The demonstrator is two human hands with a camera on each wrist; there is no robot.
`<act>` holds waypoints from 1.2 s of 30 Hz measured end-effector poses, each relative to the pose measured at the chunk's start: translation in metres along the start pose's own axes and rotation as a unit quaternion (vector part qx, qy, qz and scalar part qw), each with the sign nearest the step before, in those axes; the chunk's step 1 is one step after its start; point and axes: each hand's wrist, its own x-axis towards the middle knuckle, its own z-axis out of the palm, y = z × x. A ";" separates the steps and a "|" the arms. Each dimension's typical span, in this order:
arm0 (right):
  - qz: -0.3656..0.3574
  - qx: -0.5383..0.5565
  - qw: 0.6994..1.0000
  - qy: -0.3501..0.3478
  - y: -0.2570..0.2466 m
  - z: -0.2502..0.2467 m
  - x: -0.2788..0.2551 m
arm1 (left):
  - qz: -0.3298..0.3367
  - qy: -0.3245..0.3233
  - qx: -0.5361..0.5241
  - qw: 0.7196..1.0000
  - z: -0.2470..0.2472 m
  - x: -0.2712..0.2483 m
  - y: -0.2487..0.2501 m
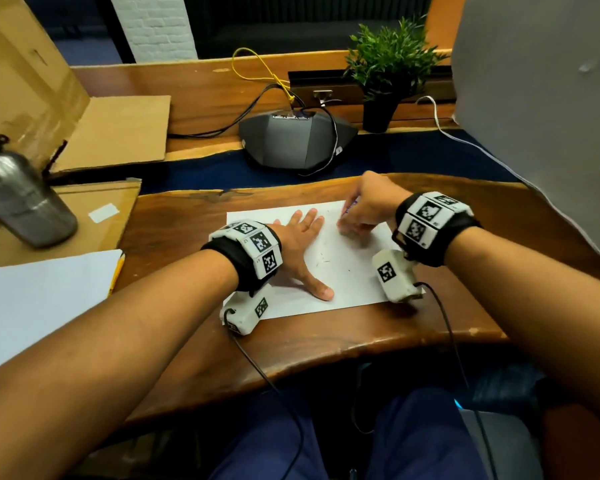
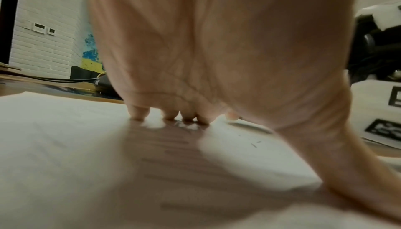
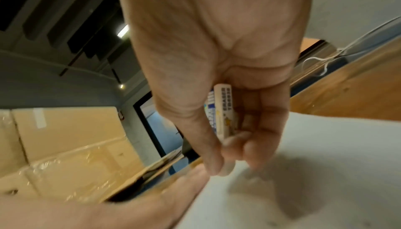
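Note:
A white sheet of paper (image 1: 343, 271) lies on the wooden desk (image 1: 187, 223), with small dark eraser crumbs on it. My left hand (image 1: 300, 233) lies flat on the sheet, fingers straight and spread, pressing it down; in the left wrist view its fingertips (image 2: 139, 114) touch the paper (image 2: 65, 147). My right hand (image 1: 361, 213) holds a small white eraser (image 3: 223, 111) in a blue and white printed sleeve, pinched between thumb and fingers just over the paper's (image 3: 325, 147) far right part. In the head view only a sliver of the eraser (image 1: 351, 204) shows.
A steel bottle (image 1: 18, 192) stands on cardboard (image 1: 94, 209) at the left, beside a white paper stack (image 1: 39, 296) with a yellow pencil (image 1: 118, 271). Behind the desk sit a grey conference phone (image 1: 291, 140) with cables, a potted plant (image 1: 388, 71) and a large box (image 1: 21, 71).

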 end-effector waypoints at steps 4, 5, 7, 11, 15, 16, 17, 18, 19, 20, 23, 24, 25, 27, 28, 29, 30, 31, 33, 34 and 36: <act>-0.010 -0.059 0.998 0.008 0.015 -0.014 -0.007 | 0.015 0.000 0.001 1.000 0.003 -0.008 -0.002; -0.023 -0.102 0.994 0.018 0.019 -0.014 -0.009 | 0.019 -0.006 0.005 1.000 0.003 -0.010 -0.001; -0.049 -0.161 0.985 0.026 0.024 -0.011 -0.012 | 0.030 -0.009 0.023 0.999 0.002 -0.016 0.002; -0.068 -0.198 0.977 0.034 0.025 -0.009 -0.012 | 0.149 0.025 0.068 0.986 0.008 -0.036 0.027; -0.068 -0.217 0.974 0.017 0.022 -0.012 -0.008 | 0.285 -0.013 0.078 0.955 0.025 -0.042 0.063; -0.066 -0.221 0.973 0.009 0.021 -0.013 -0.008 | 0.295 -0.022 0.074 0.952 0.027 -0.040 0.064; -0.066 -0.223 0.973 0.005 0.021 -0.013 -0.007 | 0.297 -0.027 0.066 0.952 0.028 -0.037 0.060; -0.065 -0.222 0.973 0.005 0.022 -0.013 -0.007 | 0.288 -0.030 0.057 0.955 0.026 -0.033 0.053; -0.063 -0.220 0.974 0.007 0.022 -0.013 -0.007 | 0.271 -0.032 0.051 0.961 0.023 -0.028 0.045; -0.061 -0.218 0.974 0.009 0.022 -0.013 -0.007 | 0.249 -0.031 0.048 0.967 0.019 -0.024 0.035; -0.056 -0.217 0.974 0.010 0.022 -0.012 -0.008 | 0.174 -0.020 0.036 0.984 0.008 -0.014 0.012; -0.055 -0.217 0.975 0.011 0.021 -0.012 -0.009 | 0.152 -0.012 0.030 0.988 0.006 -0.011 0.008; -0.055 -0.219 0.974 0.012 0.020 -0.012 -0.011 | 0.131 -0.004 0.022 0.991 0.005 -0.009 0.004; -0.053 -0.223 0.973 0.011 0.019 -0.012 -0.014 | 0.089 0.017 0.003 0.996 0.004 -0.005 0.001; -0.054 -0.222 0.973 0.012 0.019 -0.012 -0.015 | 0.066 0.028 -0.008 0.997 0.004 -0.003 0.000; -0.056 -0.222 0.973 0.012 0.019 -0.012 -0.017 | 0.043 0.037 -0.017 0.998 0.004 -0.001 -0.001; -0.058 -0.225 0.973 0.013 0.019 -0.011 -0.019 | 0.023 0.041 -0.024 0.999 0.004 0.000 -0.001; -0.058 -0.230 0.971 0.012 0.019 -0.011 -0.021 | 0.007 0.039 -0.029 0.999 0.004 0.000 -0.001; -0.059 -0.240 0.969 0.008 0.019 -0.010 -0.028 | -0.014 0.028 -0.035 0.999 0.004 -0.001 0.001; -0.061 -0.248 0.967 0.003 0.020 -0.009 -0.032 | -0.021 0.023 -0.036 0.999 0.004 -0.003 0.002; -0.063 -0.274 0.960 -0.015 0.018 -0.008 -0.041 | -0.028 0.017 -0.037 0.999 0.004 -0.004 0.003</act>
